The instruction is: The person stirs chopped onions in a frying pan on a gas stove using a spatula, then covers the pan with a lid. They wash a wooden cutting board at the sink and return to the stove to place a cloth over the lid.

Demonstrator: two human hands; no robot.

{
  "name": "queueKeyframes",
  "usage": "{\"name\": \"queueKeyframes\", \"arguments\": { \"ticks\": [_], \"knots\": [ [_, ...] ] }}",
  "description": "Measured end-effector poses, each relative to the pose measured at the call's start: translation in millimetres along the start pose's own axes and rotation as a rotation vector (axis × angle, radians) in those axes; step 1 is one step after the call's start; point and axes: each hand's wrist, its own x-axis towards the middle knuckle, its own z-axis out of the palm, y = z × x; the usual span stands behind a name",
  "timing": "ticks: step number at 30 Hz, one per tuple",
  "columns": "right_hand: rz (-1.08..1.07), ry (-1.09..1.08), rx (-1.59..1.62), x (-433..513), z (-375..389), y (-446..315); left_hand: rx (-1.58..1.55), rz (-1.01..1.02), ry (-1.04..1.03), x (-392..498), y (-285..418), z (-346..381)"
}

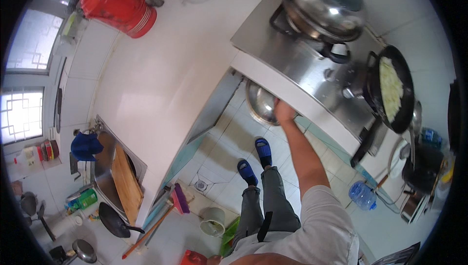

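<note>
My right hand (284,111) grips the rim of a stainless-steel basin (261,102), low beside the counter front under the stove. The counter edge covers part of the basin, and some of my fingers are hidden. At the bottom edge a sliver of skin, perhaps my left hand (214,260), shows beside a red object (193,257); its grip cannot be made out. On the steel gas stove (303,67) stands a lidded steel pot (321,9). Right of it a black wok (408,89) holds pale green chopped food (391,87).
A red thermos flask (117,7) rests on the white countertop (157,71). A wooden cutting board (126,184) leans in the sink (104,181). On the floor are a purple broom (180,199), a pale bucket (212,221) and a blue water bottle (362,195). A cabinet door (215,104) hangs open.
</note>
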Motion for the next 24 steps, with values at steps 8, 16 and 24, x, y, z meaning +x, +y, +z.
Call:
{"name": "queueKeyframes", "arguments": {
  "ticks": [8,16,24],
  "knots": [
    [0.122,-0.043,0.350,-172,-206,-85,0.081,0.470,-0.073,79,14,-79],
    [0.314,0.061,0.354,-287,-453,-9,-0.793,0.140,-0.224,109,157,-169],
    [0.281,0.493,0.046,-261,-635,82,-0.606,0.415,-0.156,114,226,-142]
  ]
}}
